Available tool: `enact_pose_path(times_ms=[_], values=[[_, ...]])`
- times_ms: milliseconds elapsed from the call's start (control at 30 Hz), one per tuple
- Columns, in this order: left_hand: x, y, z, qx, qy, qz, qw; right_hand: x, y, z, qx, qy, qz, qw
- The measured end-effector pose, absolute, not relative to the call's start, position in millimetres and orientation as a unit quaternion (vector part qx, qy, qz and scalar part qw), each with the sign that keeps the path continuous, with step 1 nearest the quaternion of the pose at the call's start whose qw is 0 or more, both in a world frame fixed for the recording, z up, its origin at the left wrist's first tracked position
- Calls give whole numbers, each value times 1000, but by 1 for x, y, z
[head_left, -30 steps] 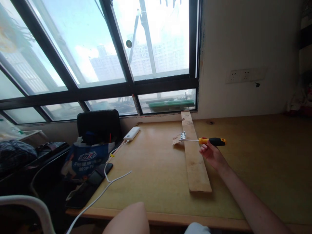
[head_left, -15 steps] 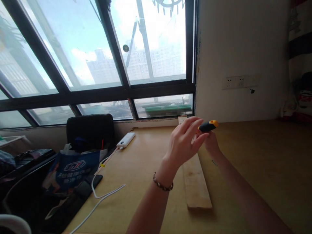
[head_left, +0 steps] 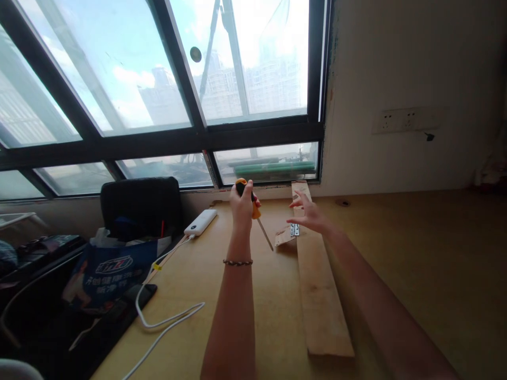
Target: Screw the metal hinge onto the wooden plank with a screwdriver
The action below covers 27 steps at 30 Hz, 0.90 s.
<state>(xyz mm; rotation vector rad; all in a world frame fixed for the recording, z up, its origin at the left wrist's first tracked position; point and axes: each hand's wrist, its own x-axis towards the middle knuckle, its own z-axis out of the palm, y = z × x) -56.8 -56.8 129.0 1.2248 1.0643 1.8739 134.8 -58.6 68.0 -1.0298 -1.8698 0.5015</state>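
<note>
My left hand (head_left: 241,203) is closed around the black and yellow handle of a screwdriver (head_left: 264,232), its blade slanting down to the right above the table. To the right, my right hand (head_left: 307,214) has its fingers spread over a long wooden board (head_left: 325,295). It holds nothing; whether its fingers touch the board I cannot tell. Just below those fingers sits a silver metal hinge (head_left: 294,229) at the board's left edge. A short wooden piece (head_left: 284,237) sticks out to the left of the hinge.
On the table (head_left: 222,338), a white power bank (head_left: 200,222) lies left of my hand with a white cable (head_left: 174,316) trailing forward. A black chair (head_left: 138,208) and a blue bag (head_left: 106,274) stand at the left. Behind the table are a window and a wall with sockets (head_left: 398,120).
The screwdriver has passed from my right hand to my left, which has moved left with it. My right hand has opened over the board. The hinge has come into sight.
</note>
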Motion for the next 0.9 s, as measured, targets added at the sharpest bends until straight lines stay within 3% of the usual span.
enact_pose_path(times_ms=[167,467,900], values=[[-64,-26,81,429,505,512,547,145,-43,14,-470,-790,224,325],[-57,-4,22,466,606,322,558,141,-41,3,-483,-796,172,323],[-64,0,11,437,573,322,614,140,-44,5,-484,-799,166,317]])
